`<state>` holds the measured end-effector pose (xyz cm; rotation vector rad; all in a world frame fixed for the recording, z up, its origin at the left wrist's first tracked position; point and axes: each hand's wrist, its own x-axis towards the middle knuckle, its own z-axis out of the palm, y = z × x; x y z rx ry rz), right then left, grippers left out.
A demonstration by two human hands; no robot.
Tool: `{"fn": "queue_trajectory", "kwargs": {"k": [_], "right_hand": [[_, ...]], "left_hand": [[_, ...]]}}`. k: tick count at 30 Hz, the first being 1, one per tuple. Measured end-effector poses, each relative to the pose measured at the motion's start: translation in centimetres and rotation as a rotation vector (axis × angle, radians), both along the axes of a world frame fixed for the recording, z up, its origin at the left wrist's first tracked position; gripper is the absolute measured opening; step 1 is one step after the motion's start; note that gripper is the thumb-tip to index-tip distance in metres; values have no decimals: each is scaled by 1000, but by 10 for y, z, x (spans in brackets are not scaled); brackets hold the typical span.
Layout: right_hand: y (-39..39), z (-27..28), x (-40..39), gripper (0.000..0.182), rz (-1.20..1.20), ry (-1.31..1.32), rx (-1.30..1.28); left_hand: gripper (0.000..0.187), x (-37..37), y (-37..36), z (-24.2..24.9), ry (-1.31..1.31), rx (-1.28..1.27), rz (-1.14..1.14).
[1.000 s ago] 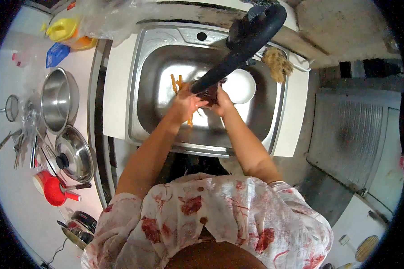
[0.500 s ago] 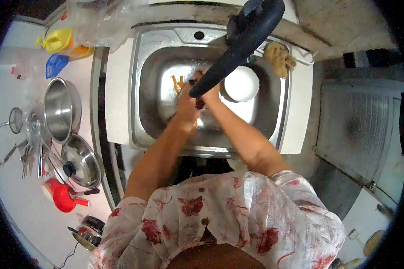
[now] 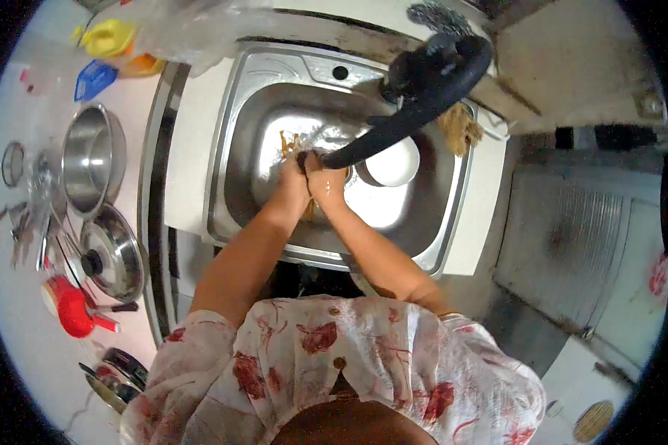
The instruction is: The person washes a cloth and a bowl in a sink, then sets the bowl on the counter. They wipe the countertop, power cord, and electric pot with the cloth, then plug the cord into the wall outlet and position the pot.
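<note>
Both hands are close together in the steel sink (image 3: 252,215), beneath the end of the black tap (image 3: 416,115). My left hand (image 3: 292,182) and my right hand (image 3: 325,182) are closed around something small and dark (image 3: 302,161), mostly hidden by the fingers, whose kind I cannot make out. Water drops shine on the back of my right hand. Orange strips like peelings (image 3: 286,141) lie on the sink floor just beyond the hands, with more under my wrists. To the right of my right hand sits a round white bowl (image 3: 393,162).
A tan fibrous scrubber (image 3: 459,130) lies at the sink's right rim. On the left counter stand a steel pot (image 3: 89,159), a lid (image 3: 111,252), a red plastic strainer or scoop (image 3: 74,308) and a yellow-capped bottle (image 3: 110,37). Clear plastic (image 3: 200,33) lies at the back left.
The view has tilted and shifted. My hands have come closer together and a little toward me, out from under the tap, where more of them shows. The white bowl stays in the sink.
</note>
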<state>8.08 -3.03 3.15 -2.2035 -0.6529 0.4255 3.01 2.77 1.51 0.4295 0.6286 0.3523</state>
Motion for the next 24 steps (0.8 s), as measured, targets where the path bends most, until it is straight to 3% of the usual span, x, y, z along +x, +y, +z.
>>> {"fn": "queue_trajectory", "kwargs": {"k": [2,4,7,8,9,10,12,14,16,17,18,20,22,24], "right_hand": [[-1,-49,13,22,-84,-50,99],[-3,-45,36,25,78,-230,60],[-4,-28,49,28,109,-278,33],[-5,-19,47,22,67,-93,161],[-5,-10,42,19,25,97,290],[-7,-4,37,19,36,98,287],[-23,9,23,18,-144,697,449],[-42,12,19,18,-209,721,478],[-64,-1,30,19,-468,974,573],[-74,-8,34,33,-523,1052,494],[-70,-4,31,33,-523,1052,497],[-58,11,20,38,-488,1408,645],[-39,-2,20,43,-248,1547,734],[-28,-21,22,32,-298,1187,457]], "left_hand": [[29,8,-12,-19,386,-57,84],[25,16,-25,-20,657,39,76],[33,5,-13,-1,463,-17,-25],[38,1,-9,1,400,-91,0],[28,-6,-1,4,402,-244,-8],[28,-8,3,-2,400,-249,3],[28,-11,8,-18,415,-541,28],[28,-15,8,-18,289,-436,-1],[26,-16,13,-7,29,-317,32],[26,-16,14,-8,-9,-318,50],[26,-13,12,-9,-10,-315,48],[26,-6,2,-10,-9,-255,-29],[29,-6,-2,-21,-33,-239,-78],[32,-7,-1,-31,105,-158,-69]]}}
